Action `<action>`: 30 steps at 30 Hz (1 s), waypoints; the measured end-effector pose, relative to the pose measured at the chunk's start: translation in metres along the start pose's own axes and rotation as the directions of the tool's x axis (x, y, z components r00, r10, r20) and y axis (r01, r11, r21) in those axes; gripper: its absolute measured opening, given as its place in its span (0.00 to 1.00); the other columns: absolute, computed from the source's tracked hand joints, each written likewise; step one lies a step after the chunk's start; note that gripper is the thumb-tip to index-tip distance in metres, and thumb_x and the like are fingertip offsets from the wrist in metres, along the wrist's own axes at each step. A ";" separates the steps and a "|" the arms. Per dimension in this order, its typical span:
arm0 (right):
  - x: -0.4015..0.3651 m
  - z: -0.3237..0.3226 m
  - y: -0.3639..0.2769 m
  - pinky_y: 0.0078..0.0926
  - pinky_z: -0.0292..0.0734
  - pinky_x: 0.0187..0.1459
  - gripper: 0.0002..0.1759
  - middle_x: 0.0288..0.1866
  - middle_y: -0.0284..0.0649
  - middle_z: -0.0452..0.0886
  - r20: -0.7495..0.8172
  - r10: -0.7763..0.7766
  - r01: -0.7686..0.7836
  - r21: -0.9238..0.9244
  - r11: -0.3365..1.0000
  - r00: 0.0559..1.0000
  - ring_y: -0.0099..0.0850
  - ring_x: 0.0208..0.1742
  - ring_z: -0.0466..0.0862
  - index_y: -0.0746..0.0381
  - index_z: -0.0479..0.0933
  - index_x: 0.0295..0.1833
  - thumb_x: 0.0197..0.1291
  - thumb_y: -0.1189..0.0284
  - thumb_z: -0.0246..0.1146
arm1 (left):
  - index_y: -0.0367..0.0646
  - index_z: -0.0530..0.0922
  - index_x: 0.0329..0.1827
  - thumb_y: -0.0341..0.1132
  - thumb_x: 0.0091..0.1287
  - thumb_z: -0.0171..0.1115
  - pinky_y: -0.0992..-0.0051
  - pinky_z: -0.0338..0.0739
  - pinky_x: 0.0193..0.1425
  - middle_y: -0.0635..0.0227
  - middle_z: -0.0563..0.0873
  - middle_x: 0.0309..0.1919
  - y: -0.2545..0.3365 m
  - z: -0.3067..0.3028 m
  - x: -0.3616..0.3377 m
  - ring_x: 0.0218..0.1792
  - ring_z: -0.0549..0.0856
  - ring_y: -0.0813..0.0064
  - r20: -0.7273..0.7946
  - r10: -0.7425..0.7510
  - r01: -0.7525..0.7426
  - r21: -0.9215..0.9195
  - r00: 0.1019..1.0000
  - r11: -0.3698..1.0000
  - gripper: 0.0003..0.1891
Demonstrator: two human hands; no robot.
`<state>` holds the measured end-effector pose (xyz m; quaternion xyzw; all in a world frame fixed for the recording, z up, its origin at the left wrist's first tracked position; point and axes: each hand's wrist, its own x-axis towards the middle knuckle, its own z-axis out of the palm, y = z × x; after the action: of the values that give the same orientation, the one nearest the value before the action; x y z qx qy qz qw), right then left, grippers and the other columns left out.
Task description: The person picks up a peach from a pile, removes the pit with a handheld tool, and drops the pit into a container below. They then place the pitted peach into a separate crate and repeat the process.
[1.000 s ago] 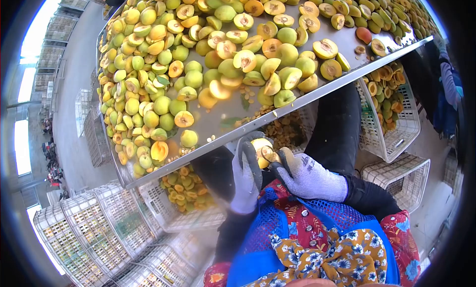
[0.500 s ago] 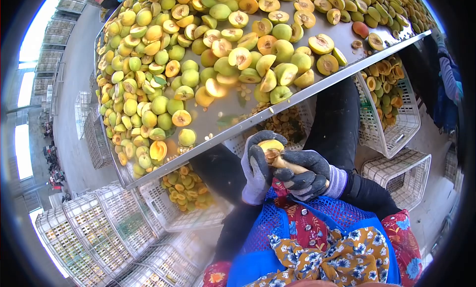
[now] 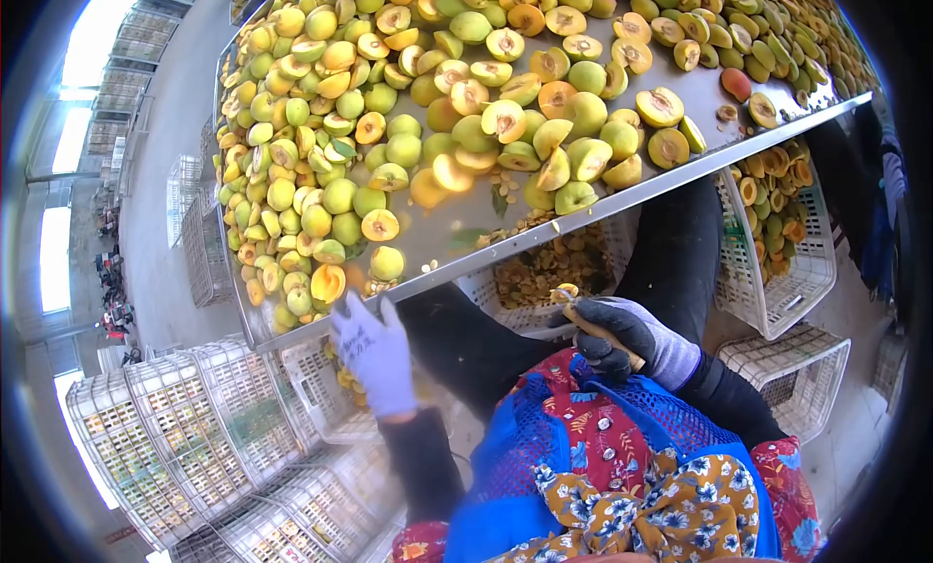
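Note:
My left hand (image 3: 373,354), in a pale glove with writing on its back, is at the near edge of the metal table (image 3: 434,236). Its fingers look spread, no fruit shows in it, and its palm is hidden. Below it a white crate (image 3: 326,407) holds cut fruit. My right hand (image 3: 627,337), in a grey and black glove, is closed round the wooden handle of a pitting tool (image 3: 593,327). A yellowish bit sits on the tool's tip. Greenish-yellow stone fruit, whole and halved, like peaches or apricots (image 3: 386,263), covers the table.
Between my legs is a crate of pits and scraps (image 3: 554,271). A crate of fruit halves (image 3: 777,242) stands at the right, above another white crate (image 3: 792,373). Stacked crates (image 3: 185,417) are at lower left. Another person's sleeve (image 3: 889,174) shows at far right.
My left hand has left my right hand and moved left to the table edge; the fruit half it held is no longer seen. My right hand keeps the tool. The view has shifted slightly.

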<state>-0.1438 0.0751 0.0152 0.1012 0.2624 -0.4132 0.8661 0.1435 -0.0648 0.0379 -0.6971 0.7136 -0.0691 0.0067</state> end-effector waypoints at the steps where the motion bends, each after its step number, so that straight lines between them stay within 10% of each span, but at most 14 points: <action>1: 0.001 0.002 0.001 0.16 0.66 0.17 0.16 0.22 0.34 0.73 0.011 0.010 -0.010 -0.013 1.000 1.000 0.20 0.18 0.72 0.59 0.73 0.55 0.77 0.59 0.51 | 0.33 0.71 0.65 0.43 0.69 0.61 0.56 0.75 0.60 0.40 0.76 0.59 0.016 -0.008 0.021 0.56 0.79 0.45 0.081 -0.002 0.017 -0.191 0.997 0.981 0.27; 5: 0.000 0.001 -0.001 0.17 0.67 0.18 0.16 0.25 0.35 0.74 0.055 0.030 -0.026 -0.073 0.997 0.998 0.21 0.19 0.74 0.59 0.71 0.59 0.77 0.60 0.52 | 0.37 0.73 0.64 0.43 0.65 0.64 0.58 0.75 0.62 0.44 0.75 0.62 0.076 0.044 0.089 0.58 0.79 0.45 -0.119 0.405 -0.422 -0.269 0.907 0.866 0.27; 11: -0.016 0.011 0.003 0.18 0.68 0.26 0.20 0.24 0.32 0.74 -0.073 -0.151 0.111 -0.391 0.914 0.986 0.18 0.24 0.73 0.68 0.77 0.48 0.76 0.59 0.53 | 0.36 0.73 0.62 0.45 0.62 0.65 0.59 0.79 0.57 0.49 0.82 0.55 0.073 0.071 0.109 0.57 0.82 0.50 0.024 0.377 -0.332 -0.425 0.926 0.842 0.30; 13: -0.019 0.025 -0.001 0.18 0.68 0.27 0.19 0.25 0.30 0.73 -0.063 -0.254 0.169 -0.590 0.789 0.965 0.18 0.26 0.72 0.68 0.76 0.50 0.76 0.60 0.53 | 0.36 0.73 0.62 0.45 0.66 0.61 0.62 0.82 0.50 0.56 0.83 0.54 0.055 0.071 0.090 0.57 0.83 0.59 0.300 0.408 0.133 -0.912 0.862 0.388 0.27; 15: -0.014 0.035 0.000 0.18 0.67 0.28 0.19 0.26 0.30 0.72 -0.065 -0.308 0.190 -0.661 0.726 0.949 0.17 0.26 0.71 0.68 0.75 0.52 0.77 0.62 0.52 | 0.36 0.71 0.64 0.45 0.69 0.59 0.61 0.84 0.49 0.55 0.82 0.57 0.036 0.090 0.054 0.55 0.84 0.60 0.396 0.438 0.496 -0.857 0.807 -0.141 0.26; 18: -0.001 0.027 0.003 0.26 0.70 0.28 0.12 0.26 0.37 0.74 0.381 -0.532 0.344 -0.923 -0.172 0.756 0.29 0.26 0.77 0.69 0.74 0.48 0.74 0.70 0.52 | 0.32 0.69 0.67 0.52 0.75 0.50 0.57 0.83 0.55 0.51 0.80 0.58 0.046 0.057 0.019 0.56 0.83 0.56 0.415 0.610 0.718 -0.560 0.675 -0.413 0.31; 21: 0.006 0.036 0.007 0.39 0.72 0.25 0.12 0.23 0.48 0.76 0.535 -0.554 0.263 -0.828 -0.496 0.639 0.46 0.24 0.80 0.71 0.70 0.47 0.69 0.71 0.57 | 0.31 0.69 0.67 0.55 0.79 0.42 0.59 0.82 0.58 0.50 0.81 0.58 0.082 0.017 -0.012 0.56 0.83 0.55 0.427 0.697 0.796 -0.102 0.576 -0.596 0.33; 24: 0.006 0.038 0.012 0.49 0.71 0.22 0.21 0.19 0.53 0.75 0.360 -0.627 0.188 -0.927 -0.325 0.691 0.52 0.21 0.80 0.73 0.67 0.51 0.67 0.66 0.61 | 0.32 0.74 0.62 0.53 0.80 0.41 0.67 0.80 0.59 0.54 0.83 0.54 0.100 0.018 -0.038 0.52 0.85 0.61 0.386 0.445 0.540 -0.787 0.808 -0.298 0.29; 27: 0.003 0.041 0.014 0.47 0.72 0.23 0.19 0.19 0.52 0.76 0.363 -0.623 0.189 -0.925 -0.329 0.693 0.52 0.22 0.81 0.73 0.67 0.49 0.68 0.66 0.60 | 0.33 0.77 0.57 0.52 0.81 0.42 0.69 0.79 0.56 0.57 0.86 0.48 0.108 -0.013 -0.049 0.47 0.86 0.67 0.301 0.390 0.332 -0.943 0.870 -0.013 0.28; 30: 0.004 0.039 0.016 0.47 0.72 0.24 0.20 0.19 0.52 0.75 0.322 -0.605 0.192 -0.943 -0.272 0.728 0.52 0.22 0.80 0.74 0.67 0.49 0.69 0.65 0.59 | 0.33 0.79 0.54 0.52 0.80 0.47 0.74 0.81 0.48 0.60 0.86 0.42 0.112 -0.018 -0.050 0.42 0.86 0.72 0.305 0.394 0.352 -0.935 0.867 -0.051 0.27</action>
<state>-0.1147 0.0669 0.0452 -0.5954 0.6105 -0.3328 0.4027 0.0318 -0.0115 0.0388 -0.4564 0.5158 0.6526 -0.3159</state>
